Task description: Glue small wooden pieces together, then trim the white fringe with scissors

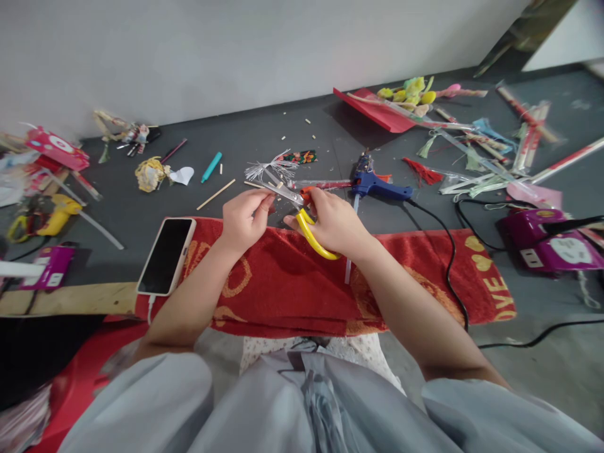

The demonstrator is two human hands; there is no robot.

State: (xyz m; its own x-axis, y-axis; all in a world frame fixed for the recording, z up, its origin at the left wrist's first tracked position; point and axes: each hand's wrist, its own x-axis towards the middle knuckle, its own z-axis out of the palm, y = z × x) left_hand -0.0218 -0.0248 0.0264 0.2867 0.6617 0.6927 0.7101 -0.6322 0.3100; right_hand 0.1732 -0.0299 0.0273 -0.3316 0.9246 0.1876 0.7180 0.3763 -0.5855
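Observation:
My right hand (333,223) is closed round the handles of yellow and orange scissors (314,238), whose blades point up and left. Just left of the blades, my left hand (246,216) is pinched; what lies between its fingertips is too small to name. Beyond the blades is a bundle of thin white strands (271,167) beside a dark floral strip (303,156). A blue glue gun (377,185) lies right of my hands. Below both hands, a red towel (287,283) covers the table's edge.
A phone (167,257) with a cable lies at the left on the towel. Thin sticks (216,194) and a teal marker (211,167) are beyond it. Craft pieces, red paper (377,113), a purple box (550,242) and black cords are at the right; a yellow glue gun (63,214) is far left.

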